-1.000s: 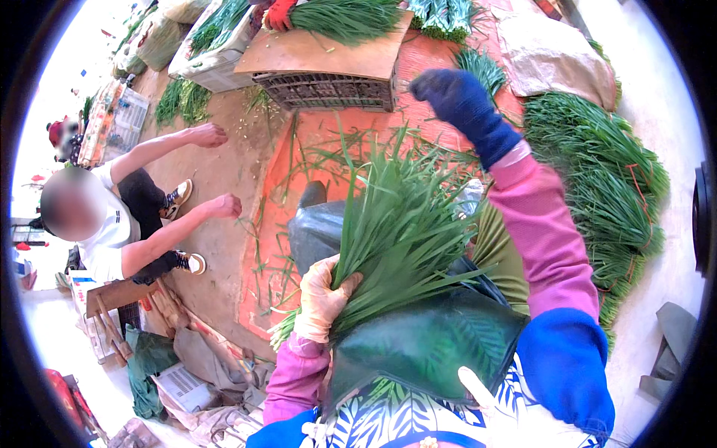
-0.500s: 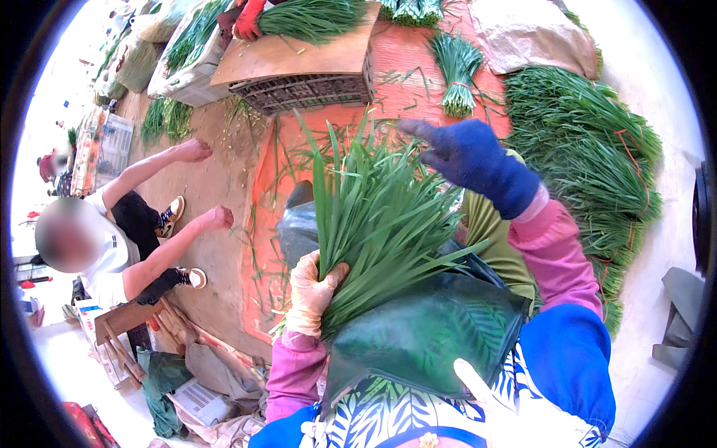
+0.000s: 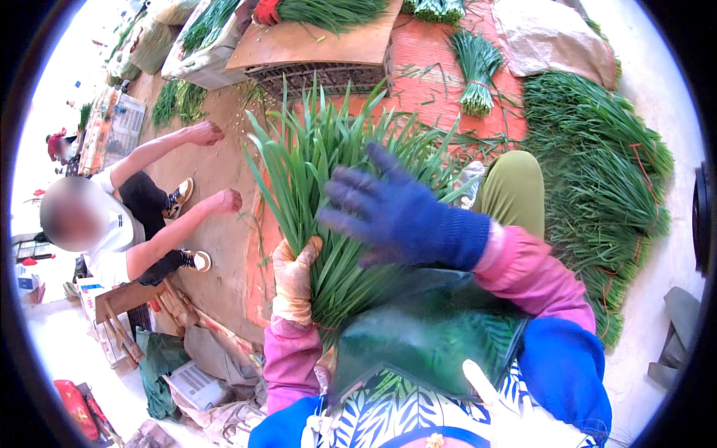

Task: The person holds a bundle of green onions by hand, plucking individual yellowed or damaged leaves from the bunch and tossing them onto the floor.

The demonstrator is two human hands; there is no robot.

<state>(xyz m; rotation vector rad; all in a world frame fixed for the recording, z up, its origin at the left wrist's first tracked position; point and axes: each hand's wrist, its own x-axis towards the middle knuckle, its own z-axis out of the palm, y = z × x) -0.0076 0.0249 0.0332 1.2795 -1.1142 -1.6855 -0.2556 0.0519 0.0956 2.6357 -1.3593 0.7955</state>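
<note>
A thick bunch of garlic chives (image 3: 347, 272) leans across my lap, its long flat leaves fanned toward the far side. My left hand (image 3: 293, 272), in a pale thin glove, is closed around the bunch on its left, low down. Over the middle of the leaves is my right hand (image 3: 396, 209) in a dark blue knit glove, fingers spread and slightly blurred; whether it touches the leaves I cannot tell. A dark green plastic sheet (image 3: 433, 336) covers my lap beneath the bunch.
Tied chives lie in a long heap (image 3: 597, 194) on the right. A tied bundle (image 3: 476, 75) rests on the orange mat (image 3: 426, 104). Ahead stands a board-topped crate (image 3: 317, 56), with a red-gloved hand (image 3: 267, 11) beyond. A seated person (image 3: 112, 216) is at left.
My right hand has swung left and down from beyond the bunch's right side to over its leaves, fingers now spread. My left hand and the chives have shifted slightly left, the leaves fanned wider.
</note>
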